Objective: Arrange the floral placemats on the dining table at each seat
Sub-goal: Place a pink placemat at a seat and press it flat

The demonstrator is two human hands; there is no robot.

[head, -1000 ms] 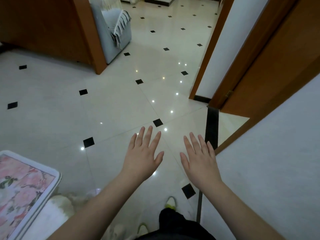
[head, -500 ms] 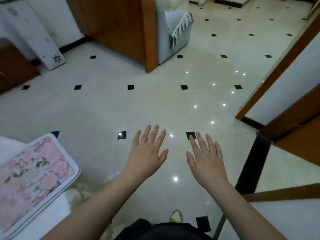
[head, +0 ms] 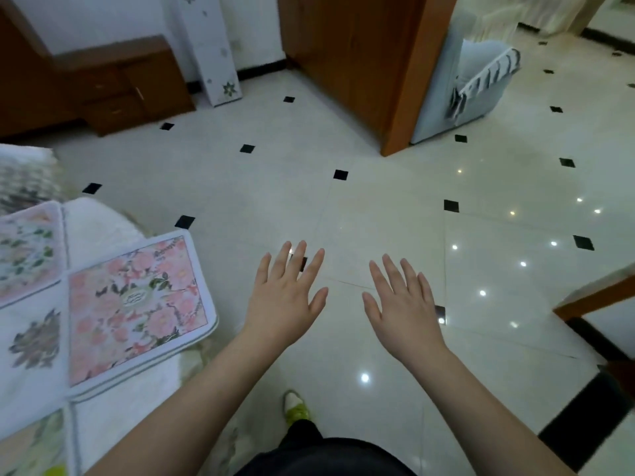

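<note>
You are holding both hands, left (head: 287, 297) and right (head: 400, 305), spread and empty over the glossy white-tiled floor (head: 378, 207); pink floral rectangular placemats (head: 135, 309) are lying on the white surface (head: 103, 218).

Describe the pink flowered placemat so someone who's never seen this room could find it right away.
Look at the white-covered table at the left edge. The pink floral placemat lies at its near corner, closest to the left hand. Its neighbours are paler or greyish; only this one is packed with pink blossoms.

Just one head cam, looking forward and steeply down, close over both outstretched hands and the floor (head: 395, 207).
</note>
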